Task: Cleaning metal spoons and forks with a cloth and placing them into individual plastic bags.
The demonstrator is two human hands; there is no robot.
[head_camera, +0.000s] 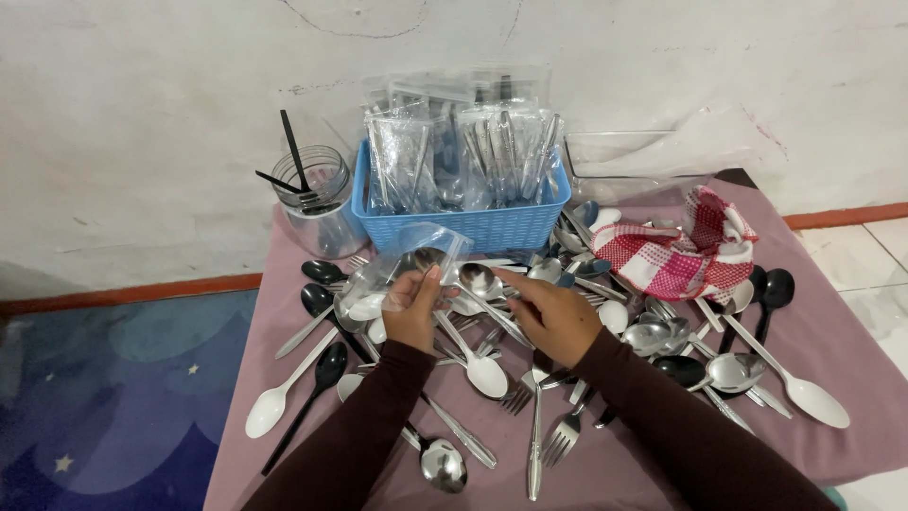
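- Upper left: jar (315, 203) holds black cutlery.
- Centre: our left hand (411, 310) pinches a clear bag (402, 265); right hand (558, 317) closed on a spoon (473, 284) at its mouth.
- Basket (454, 225) already full of bagged sets.
- Right: loose cutlery (719, 364) and checked cloth (681, 251), lots unbagged.

cracked white wall (142, 114), orange skirting (123, 295), blue starred rug (104, 397), white floor tiles (884, 274)

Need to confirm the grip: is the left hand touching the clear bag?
Touching. The head view shows the left hand with its fingers pinched on the clear bag, which is lifted above the cutlery; no gap shows between them.
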